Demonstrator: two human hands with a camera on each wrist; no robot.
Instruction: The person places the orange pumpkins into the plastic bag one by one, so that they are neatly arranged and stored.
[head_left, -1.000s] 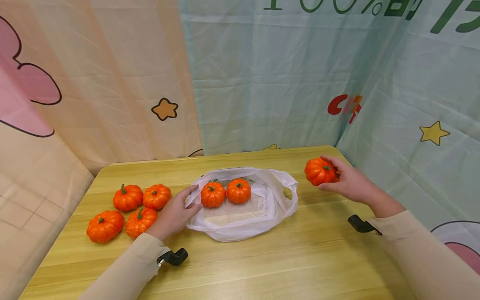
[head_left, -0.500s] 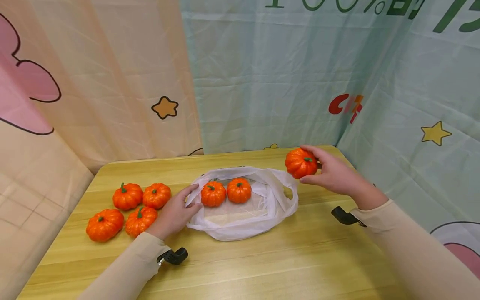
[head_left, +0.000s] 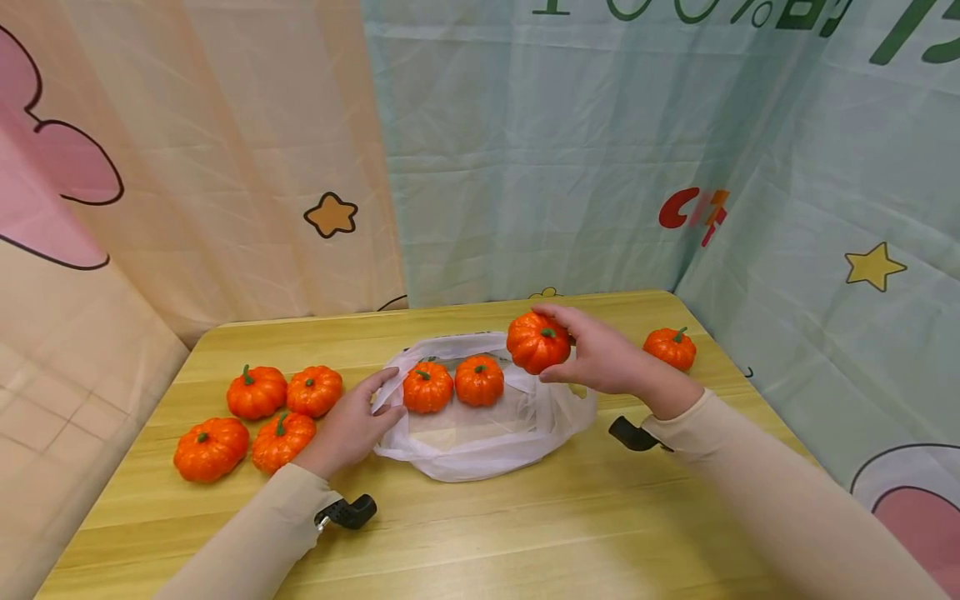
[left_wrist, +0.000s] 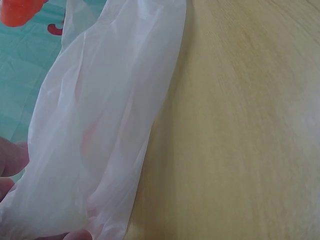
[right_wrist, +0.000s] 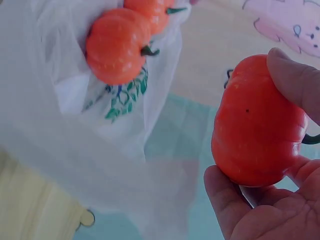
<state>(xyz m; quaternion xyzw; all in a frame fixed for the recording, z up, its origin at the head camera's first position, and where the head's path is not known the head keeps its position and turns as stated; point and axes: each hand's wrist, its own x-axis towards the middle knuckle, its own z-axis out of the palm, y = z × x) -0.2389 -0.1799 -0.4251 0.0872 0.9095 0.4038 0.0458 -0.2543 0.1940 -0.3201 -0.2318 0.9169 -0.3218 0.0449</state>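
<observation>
My right hand (head_left: 603, 354) grips a small orange pumpkin (head_left: 538, 342) with a green stem, raised over the right part of a white plastic bag (head_left: 480, 467). In the right wrist view the thumb and fingers wrap the held pumpkin (right_wrist: 260, 125). The bag lies spread on the table with its mouth upward, and two pumpkins, one on the left (head_left: 427, 387) and one beside it (head_left: 479, 381), sit inside. At the bag's left rim, my left hand (head_left: 352, 425) pinches the plastic between thumb and fingers; the left wrist view shows the bag wall (left_wrist: 100, 120) close up.
Several pumpkins stand grouped left of the bag, among them one near the front (head_left: 211, 450). Another lone pumpkin (head_left: 670, 348) rests at the table's right side, behind the right wrist. Printed curtains (head_left: 525, 167) hang behind the wooden table (head_left: 480, 542).
My right hand has carried the pumpkin leftward from the table's right side to above the bag. The lone pumpkin behind it has come into view. My left hand has stayed put.
</observation>
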